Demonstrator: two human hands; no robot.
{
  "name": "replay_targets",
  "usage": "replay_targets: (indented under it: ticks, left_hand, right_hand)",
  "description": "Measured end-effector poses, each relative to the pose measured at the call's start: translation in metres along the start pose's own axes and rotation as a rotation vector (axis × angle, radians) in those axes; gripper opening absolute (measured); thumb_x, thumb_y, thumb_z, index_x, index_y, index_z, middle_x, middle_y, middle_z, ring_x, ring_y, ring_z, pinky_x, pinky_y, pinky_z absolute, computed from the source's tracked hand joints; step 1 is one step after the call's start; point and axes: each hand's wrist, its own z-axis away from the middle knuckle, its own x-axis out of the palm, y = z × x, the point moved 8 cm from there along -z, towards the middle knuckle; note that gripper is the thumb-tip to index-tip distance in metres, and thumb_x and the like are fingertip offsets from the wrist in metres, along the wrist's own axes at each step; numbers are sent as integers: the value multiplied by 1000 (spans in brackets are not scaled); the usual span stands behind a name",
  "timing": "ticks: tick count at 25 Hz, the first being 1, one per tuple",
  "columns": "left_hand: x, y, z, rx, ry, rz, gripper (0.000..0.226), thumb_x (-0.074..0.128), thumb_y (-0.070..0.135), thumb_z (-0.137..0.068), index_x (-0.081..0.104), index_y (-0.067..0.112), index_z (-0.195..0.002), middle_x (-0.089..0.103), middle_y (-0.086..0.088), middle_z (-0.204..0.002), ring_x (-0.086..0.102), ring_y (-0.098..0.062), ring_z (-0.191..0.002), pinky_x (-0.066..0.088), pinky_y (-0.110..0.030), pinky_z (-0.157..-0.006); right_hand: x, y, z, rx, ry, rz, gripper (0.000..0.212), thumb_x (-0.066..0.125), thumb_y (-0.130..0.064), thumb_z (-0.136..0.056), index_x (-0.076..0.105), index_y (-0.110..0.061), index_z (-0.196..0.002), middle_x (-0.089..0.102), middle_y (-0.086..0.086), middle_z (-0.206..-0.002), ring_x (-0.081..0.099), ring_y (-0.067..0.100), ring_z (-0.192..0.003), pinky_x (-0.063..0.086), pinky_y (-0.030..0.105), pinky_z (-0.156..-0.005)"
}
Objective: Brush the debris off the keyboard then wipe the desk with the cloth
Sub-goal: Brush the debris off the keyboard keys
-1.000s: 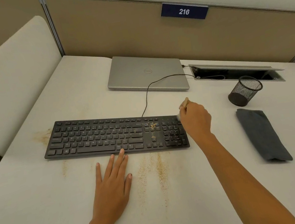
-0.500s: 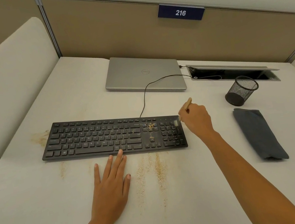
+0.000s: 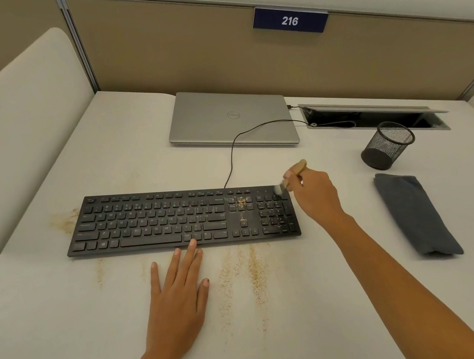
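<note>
A black keyboard (image 3: pixel 155 221) lies across the white desk (image 3: pixel 67 333). Tan debris (image 3: pixel 240 202) sits on the keys left of the number pad, and more is streaked on the desk in front. My right hand (image 3: pixel 315 194) grips a small wooden-handled brush (image 3: pixel 291 175), its bristles at the keyboard's top right corner. My left hand (image 3: pixel 177 296) lies flat on the desk, fingers straight, with the fingertips touching the keyboard's front edge. A folded dark grey cloth (image 3: pixel 413 212) lies on the desk to the right.
A closed silver laptop (image 3: pixel 228 118) sits behind the keyboard, with the keyboard's cable (image 3: pixel 233 145) running past it to an open cable tray (image 3: pixel 375 115). A black mesh pen cup (image 3: pixel 386 145) stands behind the cloth. Partition walls close off the back and left.
My right hand has lifted the brush slightly up and back along the number pad's right edge. The left hand has stayed put.
</note>
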Motion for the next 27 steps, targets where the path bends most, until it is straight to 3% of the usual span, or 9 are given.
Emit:
replay_targets:
  ticks: [3, 8, 12, 15, 18, 22, 27]
  left_hand:
    - [1, -1, 0, -4, -4, -2, 59, 16, 43, -104, 36, 16, -152, 24, 4, -163, 23, -21, -149, 10, -52, -120]
    - [1, 1, 0, -1, -7, -13, 59, 16, 43, -104, 37, 16, -152, 23, 5, -163, 23, -21, -149, 10, -52, -120]
    - [0, -1, 0, -5, 1, -7, 57, 21, 41, -103, 36, 16, -152, 23, 5, -163, 22, -20, -150, 9, -51, -120]
    - [0, 1, 0, 0, 3, -5, 57, 22, 40, -103, 36, 16, -152, 23, 5, -163, 23, -21, -149, 8, -51, -120]
    - [-1, 0, 0, -5, 6, -10, 58, 18, 42, -104, 37, 16, -152, 24, 5, -163, 24, -21, -149, 9, -51, -120]
    - [-1, 0, 1, -3, 10, -11, 57, 22, 40, -103, 37, 16, -152, 24, 4, -163, 24, -21, -149, 9, -51, -120]
    - [0, 0, 0, -2, 4, -7, 57, 21, 41, -103, 36, 16, -153, 22, 5, -163, 23, -21, -149, 8, -51, -120]
  right_hand:
    - [2, 0, 0, 1, -34, 25, 39, 41, -32, -102, 66, -5, -90, 66, 6, -76, 62, 20, -67, 51, 33, -62]
    - [-8, 1, 7, 47, 120, 102, 40, 40, -33, -103, 62, -7, -83, 60, 3, -69, 56, 16, -60, 45, 27, -56]
    - [13, -20, 17, -122, 37, 11, 43, 39, -31, -103, 63, -6, -77, 60, 2, -63, 57, 17, -58, 48, 32, -55]
    - [4, -2, 16, -25, 145, -91, 36, 44, -30, -101, 65, -8, -82, 58, 0, -66, 56, 18, -62, 41, 29, -54]
    - [0, 5, 25, 9, 224, -26, 32, 43, -27, -102, 56, -13, -77, 49, -10, -59, 50, 12, -56, 34, 25, -51]
    - [20, -19, 31, -181, 109, -107, 23, 48, -25, -101, 64, -15, -88, 59, -8, -70, 54, 11, -63, 41, 23, -57]
    - [0, 18, 18, -83, 169, -325, 15, 56, -19, -96, 67, -24, -86, 69, -8, -87, 61, 11, -78, 48, 25, -69]
